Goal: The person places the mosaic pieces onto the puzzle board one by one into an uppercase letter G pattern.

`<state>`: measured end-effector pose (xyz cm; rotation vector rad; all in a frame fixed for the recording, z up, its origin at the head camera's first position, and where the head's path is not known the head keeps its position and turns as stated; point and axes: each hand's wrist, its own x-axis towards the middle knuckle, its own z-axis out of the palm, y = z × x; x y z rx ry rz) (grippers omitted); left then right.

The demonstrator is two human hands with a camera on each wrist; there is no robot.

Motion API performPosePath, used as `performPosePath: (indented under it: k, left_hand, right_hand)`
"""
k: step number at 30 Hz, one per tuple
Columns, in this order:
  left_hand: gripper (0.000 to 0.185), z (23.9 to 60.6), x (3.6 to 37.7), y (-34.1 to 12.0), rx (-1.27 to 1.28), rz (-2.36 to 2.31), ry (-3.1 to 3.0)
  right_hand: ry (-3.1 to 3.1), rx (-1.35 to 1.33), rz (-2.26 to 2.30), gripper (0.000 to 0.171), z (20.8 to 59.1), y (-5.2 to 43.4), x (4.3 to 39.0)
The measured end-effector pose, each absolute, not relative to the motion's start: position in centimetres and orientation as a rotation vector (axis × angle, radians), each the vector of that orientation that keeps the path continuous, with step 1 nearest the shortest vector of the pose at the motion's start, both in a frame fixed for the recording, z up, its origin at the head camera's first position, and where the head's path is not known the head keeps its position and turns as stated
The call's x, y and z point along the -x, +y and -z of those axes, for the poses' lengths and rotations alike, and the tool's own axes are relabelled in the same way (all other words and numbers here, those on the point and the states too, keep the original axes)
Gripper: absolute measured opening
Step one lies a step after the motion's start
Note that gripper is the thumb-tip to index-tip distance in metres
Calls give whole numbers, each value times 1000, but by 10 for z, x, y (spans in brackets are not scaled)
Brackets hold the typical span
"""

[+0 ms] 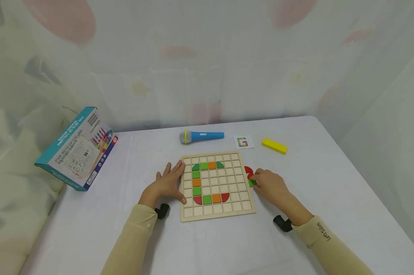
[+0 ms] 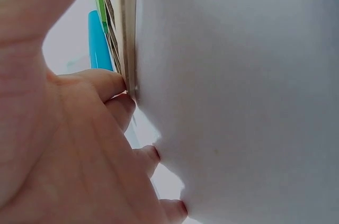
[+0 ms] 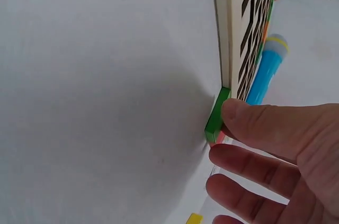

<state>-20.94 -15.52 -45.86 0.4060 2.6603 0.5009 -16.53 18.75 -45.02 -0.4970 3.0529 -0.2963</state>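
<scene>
Wooden grid board (image 1: 216, 187) is lying flat on the white surface (image 1: 330, 198); all places below are given relative to this board.

Left hand (image 1: 167, 184) is resting flat against the board's left edge, fingers (image 2: 108, 83) straight and spread, tips touching the frame, holding nothing.

Right hand (image 1: 270, 186) is sitting just off the board's right edge, fingers (image 3: 265, 126) curled, thumb and fingers pinching a green tile (image 3: 216, 116) that is standing on edge, touching the board's side. A red piece (image 1: 248, 172) is lying just beside that tile, also off the right edge.

On the board, green, orange and red tiles (image 1: 197, 182) are filling cells in a C-like curve.

Beyond the far edge: a blue toy microphone (image 1: 201, 136), a small pattern card (image 1: 243, 142), a yellow block (image 1: 274, 146). Well off to the left, a printed box (image 1: 78, 149) is leaning tilted.
</scene>
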Motion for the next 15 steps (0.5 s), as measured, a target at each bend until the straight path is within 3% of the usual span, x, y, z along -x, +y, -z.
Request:
performPosePath:
  k: [8, 15]
  left_hand:
    - [135, 459, 210, -155, -412, -504, 2663]
    - [135, 461, 210, -156, -417, -484, 2677]
  right_hand:
    - [3075, 545, 237, 31, 450, 185, 159]
    - [3080, 544, 278, 19, 454, 186, 160]
